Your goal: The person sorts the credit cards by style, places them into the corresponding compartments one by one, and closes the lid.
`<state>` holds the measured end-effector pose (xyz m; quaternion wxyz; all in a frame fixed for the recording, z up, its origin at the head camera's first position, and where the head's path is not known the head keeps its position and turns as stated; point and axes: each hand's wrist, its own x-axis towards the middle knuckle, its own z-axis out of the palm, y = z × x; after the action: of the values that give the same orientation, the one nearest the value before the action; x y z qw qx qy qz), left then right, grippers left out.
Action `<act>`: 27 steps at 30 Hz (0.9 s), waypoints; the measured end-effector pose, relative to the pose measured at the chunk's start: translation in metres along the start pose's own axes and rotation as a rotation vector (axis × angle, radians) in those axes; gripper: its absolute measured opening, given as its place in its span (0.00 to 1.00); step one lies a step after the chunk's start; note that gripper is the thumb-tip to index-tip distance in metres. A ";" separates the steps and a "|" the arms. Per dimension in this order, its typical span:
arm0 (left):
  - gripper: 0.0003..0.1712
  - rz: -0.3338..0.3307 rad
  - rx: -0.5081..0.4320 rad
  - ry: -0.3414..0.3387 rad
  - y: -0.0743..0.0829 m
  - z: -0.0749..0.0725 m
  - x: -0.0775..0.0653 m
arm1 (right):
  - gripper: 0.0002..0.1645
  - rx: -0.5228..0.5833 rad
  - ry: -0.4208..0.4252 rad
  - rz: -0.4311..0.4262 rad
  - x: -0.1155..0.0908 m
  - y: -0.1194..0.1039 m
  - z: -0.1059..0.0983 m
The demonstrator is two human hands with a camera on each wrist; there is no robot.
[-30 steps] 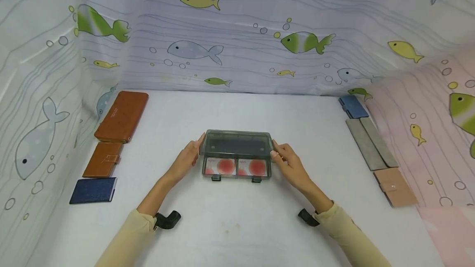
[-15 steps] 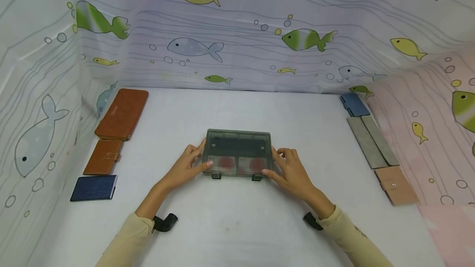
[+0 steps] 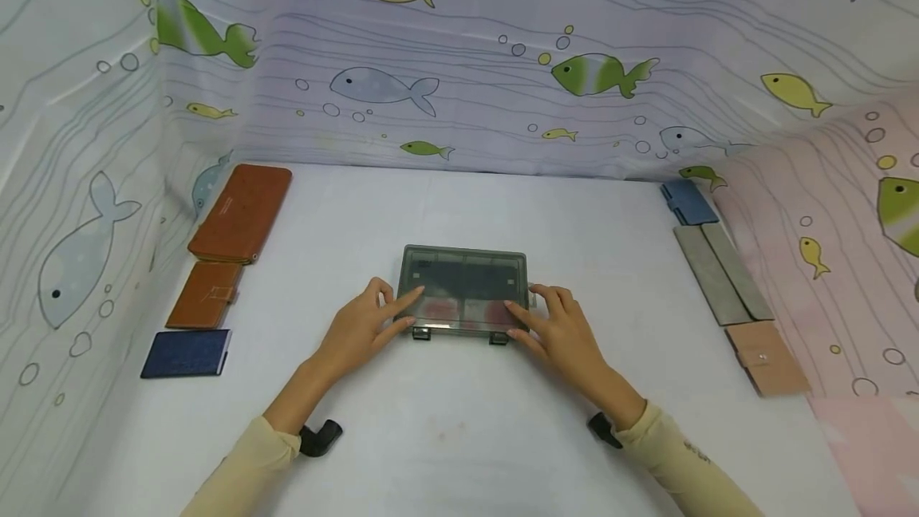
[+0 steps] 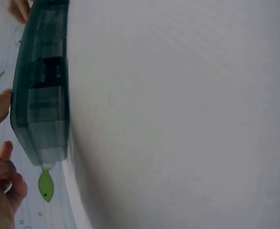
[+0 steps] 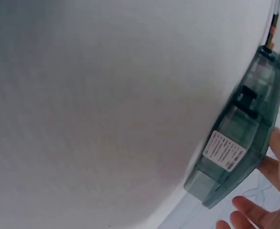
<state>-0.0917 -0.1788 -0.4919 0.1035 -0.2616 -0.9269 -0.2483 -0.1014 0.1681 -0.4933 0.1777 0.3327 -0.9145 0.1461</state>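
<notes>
A grey-green see-through plastic case (image 3: 467, 274) lies on the white table, its lid down over the base. Reddish cards (image 3: 439, 309) show dimly through the lid's front part. Two dark latches (image 3: 421, 333) stick out along the front edge. My left hand (image 3: 352, 337) touches the lid's left side with an extended index finger, its thumb at the front left corner. On the right, my right hand (image 3: 574, 341) rests its index finger on the lid and its thumb near the front edge. A white printed label (image 5: 224, 150) is on the case's front side in the right wrist view.
On the left lie a large brown leather notebook (image 3: 244, 214), a smaller brown one (image 3: 204, 294) and a navy notebook (image 3: 187, 353). A blue notebook (image 3: 691, 203), a grey folding case (image 3: 721, 274) and a tan notebook (image 3: 767, 359) line the right. Fish-print cloth (image 3: 488, 134) hangs behind.
The case's raised lid has come down over the cards. Both hands have moved from the case's sides to its front corners, index fingers now on the lid.
</notes>
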 end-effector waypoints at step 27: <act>0.42 0.331 0.432 0.133 -0.005 0.012 0.004 | 0.38 0.014 0.027 -0.103 -0.004 0.001 -0.001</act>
<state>-0.0983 -0.1746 -0.5031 0.2563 -0.3643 -0.8943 -0.0413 -0.0990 0.1707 -0.4942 0.1951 0.3785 -0.8927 0.1475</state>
